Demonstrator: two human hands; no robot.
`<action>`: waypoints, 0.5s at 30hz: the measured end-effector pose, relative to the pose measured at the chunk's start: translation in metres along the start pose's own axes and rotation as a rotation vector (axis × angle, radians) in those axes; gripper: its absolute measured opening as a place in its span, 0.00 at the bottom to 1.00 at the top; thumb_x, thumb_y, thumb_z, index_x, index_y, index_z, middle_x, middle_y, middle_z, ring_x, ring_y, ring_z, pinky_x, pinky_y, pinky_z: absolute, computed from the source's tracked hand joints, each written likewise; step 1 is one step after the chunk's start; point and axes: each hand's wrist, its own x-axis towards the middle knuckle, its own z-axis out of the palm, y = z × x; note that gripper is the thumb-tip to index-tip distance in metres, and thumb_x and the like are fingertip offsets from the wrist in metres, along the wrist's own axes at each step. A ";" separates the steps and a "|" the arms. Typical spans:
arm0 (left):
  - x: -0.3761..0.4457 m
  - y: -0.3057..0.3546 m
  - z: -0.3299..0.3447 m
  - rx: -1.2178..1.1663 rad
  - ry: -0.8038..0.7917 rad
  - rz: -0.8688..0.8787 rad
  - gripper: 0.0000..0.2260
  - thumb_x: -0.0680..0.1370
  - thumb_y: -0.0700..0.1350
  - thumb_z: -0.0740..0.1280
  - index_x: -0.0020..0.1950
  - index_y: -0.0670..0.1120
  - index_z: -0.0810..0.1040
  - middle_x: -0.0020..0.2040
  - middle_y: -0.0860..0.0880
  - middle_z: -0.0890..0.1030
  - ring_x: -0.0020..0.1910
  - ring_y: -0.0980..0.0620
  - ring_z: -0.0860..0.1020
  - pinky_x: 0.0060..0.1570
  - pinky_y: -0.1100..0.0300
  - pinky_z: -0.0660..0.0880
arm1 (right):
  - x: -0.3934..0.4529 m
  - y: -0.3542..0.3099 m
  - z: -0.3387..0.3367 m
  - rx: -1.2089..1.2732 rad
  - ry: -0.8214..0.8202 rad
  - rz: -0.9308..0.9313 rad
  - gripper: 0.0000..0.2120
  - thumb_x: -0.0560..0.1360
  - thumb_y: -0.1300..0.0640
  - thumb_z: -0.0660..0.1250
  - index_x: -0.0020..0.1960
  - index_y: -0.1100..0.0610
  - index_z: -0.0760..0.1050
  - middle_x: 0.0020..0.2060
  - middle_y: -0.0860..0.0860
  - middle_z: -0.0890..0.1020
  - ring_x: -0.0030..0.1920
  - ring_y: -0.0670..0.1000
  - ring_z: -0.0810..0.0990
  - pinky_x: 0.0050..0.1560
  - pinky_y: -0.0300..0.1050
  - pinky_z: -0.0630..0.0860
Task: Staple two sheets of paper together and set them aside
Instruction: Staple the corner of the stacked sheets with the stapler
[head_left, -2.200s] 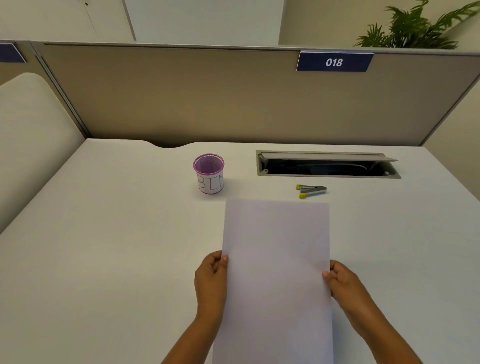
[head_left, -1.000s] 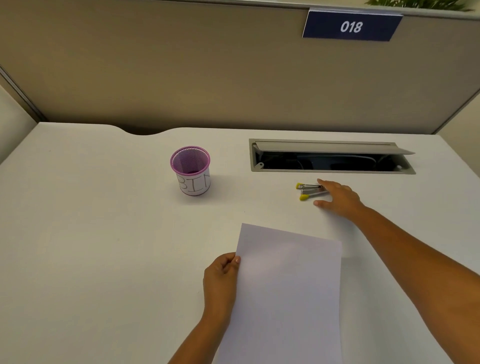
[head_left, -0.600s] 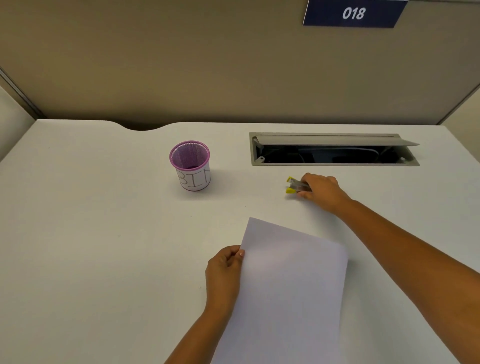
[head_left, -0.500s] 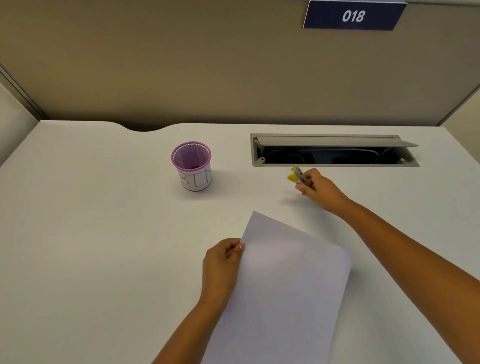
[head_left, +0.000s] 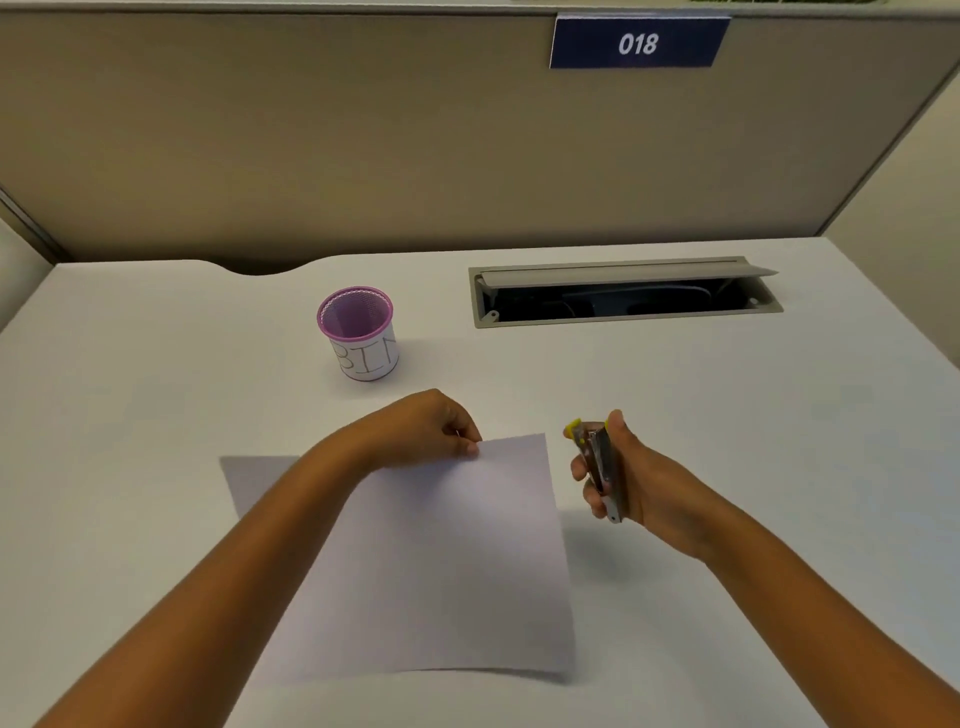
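Right hand (head_left: 631, 478) is closed around a small metal stapler (head_left: 600, 465) with yellow tips, holding it above the white desk (head_left: 156, 415), just right of the paper (head_left: 441, 561). Left hand (head_left: 426, 431) pinches the sheets' far edge between thumb and fingers; the paper's near part lies on the desk. Farther back stand a purple mesh cup (head_left: 358, 332) marked BIN and an open cable tray (head_left: 623, 293).

White paper (head_left: 457, 561) on a white desk (head_left: 156, 415) — purple mesh cup (head_left: 358, 332), yellow-tipped silver stapler (head_left: 597, 462).
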 end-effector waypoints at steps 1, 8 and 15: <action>0.002 0.003 0.002 0.020 -0.033 0.013 0.08 0.76 0.44 0.67 0.52 0.44 0.81 0.45 0.51 0.80 0.43 0.55 0.76 0.46 0.66 0.72 | -0.007 0.004 -0.001 -0.025 0.006 0.012 0.30 0.69 0.35 0.54 0.62 0.53 0.70 0.41 0.51 0.78 0.35 0.48 0.75 0.42 0.44 0.74; 0.019 0.015 0.021 0.077 -0.140 0.062 0.07 0.75 0.45 0.67 0.50 0.45 0.81 0.43 0.53 0.79 0.43 0.55 0.76 0.48 0.61 0.72 | -0.023 0.011 -0.010 -0.385 0.109 0.084 0.10 0.73 0.50 0.66 0.54 0.49 0.74 0.50 0.49 0.81 0.43 0.47 0.79 0.48 0.42 0.74; 0.030 0.023 0.031 0.102 -0.126 0.101 0.07 0.75 0.45 0.67 0.50 0.45 0.81 0.46 0.50 0.81 0.44 0.54 0.76 0.49 0.60 0.72 | -0.023 0.017 -0.013 -0.431 0.106 0.115 0.09 0.72 0.50 0.67 0.53 0.45 0.75 0.51 0.48 0.82 0.46 0.46 0.81 0.47 0.40 0.76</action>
